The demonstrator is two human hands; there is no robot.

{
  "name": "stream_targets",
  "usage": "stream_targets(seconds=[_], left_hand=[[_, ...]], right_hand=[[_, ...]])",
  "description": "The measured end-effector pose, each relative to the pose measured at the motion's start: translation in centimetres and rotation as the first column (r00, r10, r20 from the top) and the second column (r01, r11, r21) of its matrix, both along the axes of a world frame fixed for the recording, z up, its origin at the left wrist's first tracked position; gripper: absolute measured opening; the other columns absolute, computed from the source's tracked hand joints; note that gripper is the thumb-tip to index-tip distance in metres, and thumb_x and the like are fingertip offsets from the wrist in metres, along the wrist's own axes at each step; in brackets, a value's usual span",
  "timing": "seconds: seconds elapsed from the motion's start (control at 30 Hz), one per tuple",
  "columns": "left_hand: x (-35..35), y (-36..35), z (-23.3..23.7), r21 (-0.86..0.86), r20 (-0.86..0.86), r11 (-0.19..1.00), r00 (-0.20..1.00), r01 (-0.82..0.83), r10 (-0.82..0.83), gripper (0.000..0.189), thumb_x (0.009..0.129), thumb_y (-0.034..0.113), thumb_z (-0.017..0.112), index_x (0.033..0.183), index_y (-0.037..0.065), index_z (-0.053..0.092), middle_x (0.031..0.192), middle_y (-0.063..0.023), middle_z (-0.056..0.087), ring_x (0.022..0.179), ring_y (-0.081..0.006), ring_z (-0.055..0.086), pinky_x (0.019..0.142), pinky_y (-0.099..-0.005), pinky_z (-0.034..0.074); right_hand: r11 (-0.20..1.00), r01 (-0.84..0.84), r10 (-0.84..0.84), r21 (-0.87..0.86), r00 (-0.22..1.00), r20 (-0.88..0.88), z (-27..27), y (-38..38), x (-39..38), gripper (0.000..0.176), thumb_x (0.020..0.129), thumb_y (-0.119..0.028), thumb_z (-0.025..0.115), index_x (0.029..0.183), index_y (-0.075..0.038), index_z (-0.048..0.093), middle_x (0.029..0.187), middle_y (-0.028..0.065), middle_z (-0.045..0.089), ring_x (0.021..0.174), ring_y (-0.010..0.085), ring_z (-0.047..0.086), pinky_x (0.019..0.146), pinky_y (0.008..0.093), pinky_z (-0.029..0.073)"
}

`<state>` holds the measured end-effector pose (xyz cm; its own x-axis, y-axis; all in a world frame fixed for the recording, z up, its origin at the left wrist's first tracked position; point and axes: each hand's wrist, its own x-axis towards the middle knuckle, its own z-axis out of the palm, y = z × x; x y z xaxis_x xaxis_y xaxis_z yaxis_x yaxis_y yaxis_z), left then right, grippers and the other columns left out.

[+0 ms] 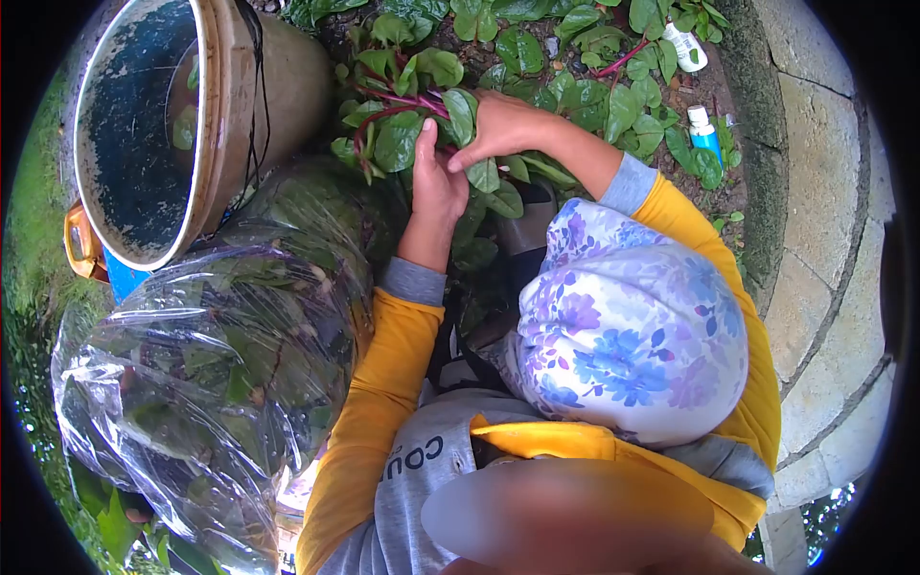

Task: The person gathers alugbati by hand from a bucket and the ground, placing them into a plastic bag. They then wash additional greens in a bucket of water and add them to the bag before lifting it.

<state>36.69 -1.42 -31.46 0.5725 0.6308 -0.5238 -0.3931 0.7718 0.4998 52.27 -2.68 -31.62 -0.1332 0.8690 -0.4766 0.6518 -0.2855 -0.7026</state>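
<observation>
A bunch of Malabar spinach [398, 142], with glossy green leaves and purple-red stems, lies at the upper middle of the head view. My left hand [441, 184] is closed around its lower stems, thumb pointing up along them. From the right, my right hand [503, 127] closes on the same bunch, its thumb near the left palm. Leaves hide several fingertips of both hands. More of the same leafy plants [585, 86] grow in the soil just beyond my hands.
A large bucket [206, 172] lies tilted at the upper left. Below it sits a clear plastic bag [220, 355] full of leaves. A white bottle [684, 46] and a blue bottle [704, 139] rest on the soil at right, beside a stone path [815, 211].
</observation>
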Motion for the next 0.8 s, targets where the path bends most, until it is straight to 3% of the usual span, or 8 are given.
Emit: stream_targets(seconds=[0.1, 0.33, 0.47, 0.57, 0.6, 0.63, 0.73, 0.8], left_hand=[[0.2, 0.3, 0.5, 0.025, 0.046, 0.999, 0.999, 0.021, -0.022, 0.055, 0.092, 0.043, 0.046, 0.13, 0.004, 0.04, 0.131, -0.0089, 0.047, 0.12, -0.023, 0.046, 0.102, -0.0406, 0.034], [0.3, 0.4, -0.4, 0.112, -0.001, 0.991, 0.997, 0.074, -0.075, 0.055, 0.092, 0.043, 0.046, 0.132, 0.005, 0.04, 0.134, -0.0081, 0.045, 0.125, -0.0216, 0.039, 0.107, -0.0384, 0.025], [0.6, -0.5, 1.3, 0.171, -0.075, 0.982, 0.995, 0.078, -0.066, 0.052, 0.093, 0.037, 0.049, 0.133, 0.005, 0.04, 0.134, -0.0066, 0.045, 0.126, -0.0193, 0.037, 0.108, -0.0364, 0.022], [0.5, -0.6, 3.3, 0.208, -0.062, 0.97, 0.991, 0.129, -0.118, 0.052, 0.091, 0.035, 0.052, 0.131, 0.003, 0.042, 0.134, -0.0065, 0.044, 0.126, -0.0175, 0.036, 0.108, -0.0345, 0.021], [0.3, -0.4, 4.1, 0.267, -0.048, 0.93, 0.967, 0.253, -0.25, 0.058, 0.091, 0.033, 0.053, 0.136, 0.001, 0.035, 0.139, -0.0093, 0.039, 0.13, -0.0188, 0.032, 0.109, -0.0344, 0.019], [0.3, -0.2, 5.5, 0.33, -0.043, 0.869, 0.926, 0.369, -0.376, 0.066, 0.09, 0.032, 0.054, 0.14, -0.001, 0.027, 0.143, -0.0122, 0.034, 0.134, -0.0202, 0.027, 0.111, -0.0342, 0.017], [0.5, -2.8, 8.4, 0.638, -0.364, 0.597, 0.873, 0.487, -0.323, 0.098, 0.086, 0.024, 0.062, 0.142, 0.0, -0.015, 0.152, -0.0219, 0.002, 0.141, -0.0246, 0.003, 0.112, -0.0354, 0.012], [-1.5, -4.2, 11.2, 0.679, -0.499, 0.473, 0.826, 0.561, -0.263, 0.089, 0.083, 0.025, 0.065, 0.143, -0.003, 0.006, 0.149, -0.023, 0.016, 0.139, -0.0269, 0.015, 0.111, -0.0367, 0.017]], right_hand=[[0.996, 0.081, -0.084, 0.025, 0.97, 0.226, 1.1, -0.6, -0.8, 0.094, 0.053, -0.046, 0.08, 0.128, -0.003, 0.043, 0.121, 0.022, 0.053, 0.114, 0.0372, 0.05, 0.095, 0.0443, 0.041], [0.946, 0.31, -0.322, 0.089, 0.926, 0.197, -0.9, -1.2, -1.9, 0.091, 0.052, -0.033, 0.077, 0.132, -0.009, 0.04, 0.111, 0.0181, 0.057, 0.109, 0.0359, 0.052, 0.09, 0.0491, 0.039], [0.822, 0.283, -0.435, 0.493, 0.872, 0.225, -0.2, -2.6, -2.7, 0.083, 0.053, -0.032, 0.078, 0.126, -0.009, 0.045, 0.101, 0.0156, 0.062, 0.098, 0.0356, 0.058, 0.085, 0.0452, 0.044], [0.842, 0.431, -0.469, 0.325, 0.882, 0.042, 1.5, -2.8, -2.1, 0.074, 0.054, -0.03, 0.079, 0.119, -0.007, 0.051, 0.093, 0.0147, 0.065, 0.087, 0.0349, 0.062, 0.077, 0.0415, 0.049], [0.795, 0.414, -0.448, 0.443, 0.894, -0.03, 1.1, -3.2, -1.3, 0.063, 0.058, -0.027, 0.079, 0.113, -0.005, 0.056, 0.087, 0.0131, 0.066, 0.078, 0.0291, 0.065, 0.07, 0.0366, 0.052], [0.76, 0.585, -0.498, 0.284, 0.804, -0.324, 0.9, -3.8, -0.4, 0.052, 0.062, -0.021, 0.078, 0.108, -0.004, 0.059, 0.091, 0.0101, 0.067, 0.08, 0.0211, 0.065, 0.074, 0.0328, 0.051], [0.605, 0.793, -0.554, 0.074, 0.486, -0.676, 2.8, -4.8, 1.9, 0.042, 0.069, -0.006, 0.073, 0.109, -0.001, 0.059, 0.099, 0.0059, 0.065, 0.087, 0.0164, 0.062, 0.08, 0.031, 0.049], [0.557, 0.829, -0.562, -0.054, 0.327, -0.76, 4.4, -5.5, 3.8, 0.045, 0.071, 0.0, 0.07, 0.114, -0.001, 0.057, 0.105, 0.0061, 0.063, 0.091, 0.0168, 0.061, 0.083, 0.0312, 0.049]])
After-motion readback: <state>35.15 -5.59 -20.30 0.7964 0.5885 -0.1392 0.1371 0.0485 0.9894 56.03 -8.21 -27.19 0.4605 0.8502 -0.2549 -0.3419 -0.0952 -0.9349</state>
